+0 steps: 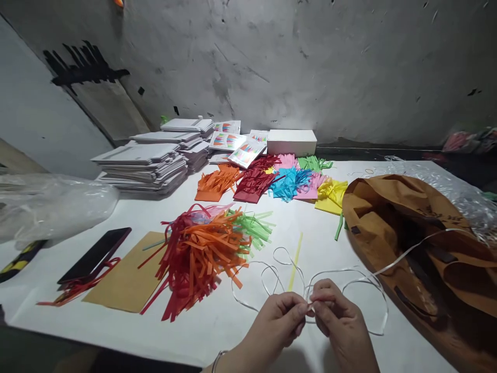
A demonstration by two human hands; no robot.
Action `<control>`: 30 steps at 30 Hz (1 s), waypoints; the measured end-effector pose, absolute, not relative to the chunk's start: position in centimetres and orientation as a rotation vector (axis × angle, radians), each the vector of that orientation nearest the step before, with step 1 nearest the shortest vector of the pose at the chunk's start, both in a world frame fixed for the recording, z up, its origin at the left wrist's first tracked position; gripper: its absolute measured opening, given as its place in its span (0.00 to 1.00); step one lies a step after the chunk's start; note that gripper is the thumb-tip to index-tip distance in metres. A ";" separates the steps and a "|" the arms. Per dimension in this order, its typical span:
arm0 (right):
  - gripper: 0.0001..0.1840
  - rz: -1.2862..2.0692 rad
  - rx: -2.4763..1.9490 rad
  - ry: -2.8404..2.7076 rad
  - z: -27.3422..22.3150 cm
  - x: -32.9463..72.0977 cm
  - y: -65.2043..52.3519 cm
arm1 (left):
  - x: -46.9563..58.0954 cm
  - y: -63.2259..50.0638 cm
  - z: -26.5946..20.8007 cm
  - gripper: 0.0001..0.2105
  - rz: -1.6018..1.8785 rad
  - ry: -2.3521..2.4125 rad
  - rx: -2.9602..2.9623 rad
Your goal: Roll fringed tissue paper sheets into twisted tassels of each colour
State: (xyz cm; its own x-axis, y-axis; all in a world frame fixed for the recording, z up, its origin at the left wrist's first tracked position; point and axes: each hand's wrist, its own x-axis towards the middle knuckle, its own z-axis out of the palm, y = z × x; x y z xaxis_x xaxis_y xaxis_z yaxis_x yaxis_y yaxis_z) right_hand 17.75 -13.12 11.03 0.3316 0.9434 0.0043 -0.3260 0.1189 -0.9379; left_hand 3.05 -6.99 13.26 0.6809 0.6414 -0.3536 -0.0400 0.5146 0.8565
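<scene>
Low at the front of the table, my left hand (278, 320) and my right hand (338, 322) meet fingertip to fingertip, both pinching a thin white ribbon (382, 305). The exact spot where it is gripped is partly covered by the fingers. Loose loops of it spread over the table around my hands. Just beyond the left hand lies a pile of fringed paper tassels (212, 241) in red, orange, pink and green. A narrow yellow paper strip (295, 261) rests flat behind my fingers.
A brown bag (361, 207) stands open at right, the ribbon trailing into it. Fringed paper bundles (254, 181) line the back beside a white box (292, 142). Stacked white packets (140, 166), a phone (95, 256), brown card (124, 274) and clear plastic (54, 207) occupy the left.
</scene>
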 end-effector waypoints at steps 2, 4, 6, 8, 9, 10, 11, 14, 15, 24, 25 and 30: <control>0.12 0.944 -1.108 -0.718 11.8 18.5 -13.5 | 2.7 -6.7 13.5 0.24 0.470 0.766 0.972; 0.14 0.890 -1.233 -0.726 12.4 18.8 -14.1 | 2.3 -6.3 13.8 0.24 0.513 0.807 0.992; 0.16 0.919 -1.366 -0.800 12.8 18.5 -14.8 | 2.0 -6.1 14.1 0.23 0.559 0.851 1.042; 0.18 0.939 -1.442 -0.862 12.9 17.5 -15.4 | 1.9 -6.2 14.2 0.23 0.587 0.870 1.124; 0.19 0.937 -1.459 -0.887 12.9 17.0 -15.5 | 1.9 -6.3 14.2 0.23 0.594 0.864 1.165; 0.18 0.924 -1.472 -0.906 12.9 16.4 -15.7 | 2.0 -6.4 14.3 0.23 0.597 0.850 1.202; 0.18 0.904 -1.481 -0.926 12.9 16.0 -15.8 | 2.0 -6.6 14.3 0.23 0.596 0.833 1.233; 0.16 0.835 -1.468 -1.015 12.7 15.4 -15.8 | 2.1 -6.9 14.3 0.22 0.595 0.804 1.297; 0.16 0.809 -1.457 -1.035 12.6 15.4 -15.8 | 2.0 -7.0 14.3 0.22 0.594 0.805 1.317; 0.10 0.657 -1.436 -1.125 12.2 15.6 -16.0 | 1.5 -7.2 13.7 0.15 0.610 0.826 1.624; 0.10 0.635 -1.432 -1.134 12.1 15.6 -16.0 | 1.5 -7.2 13.6 0.15 0.614 0.821 1.660; 0.07 0.564 -1.394 -1.195 11.7 15.6 -16.1 | 1.3 -7.3 13.2 0.15 0.605 0.796 1.772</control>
State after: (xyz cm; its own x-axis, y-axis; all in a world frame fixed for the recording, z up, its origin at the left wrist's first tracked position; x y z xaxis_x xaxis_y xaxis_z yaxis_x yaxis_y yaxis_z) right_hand 15.55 -16.13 11.71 0.3647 0.8823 0.2977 0.3303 0.1764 -0.9272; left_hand 1.33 -7.25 13.25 0.6507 0.7590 0.0251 0.2271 -0.2261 0.9472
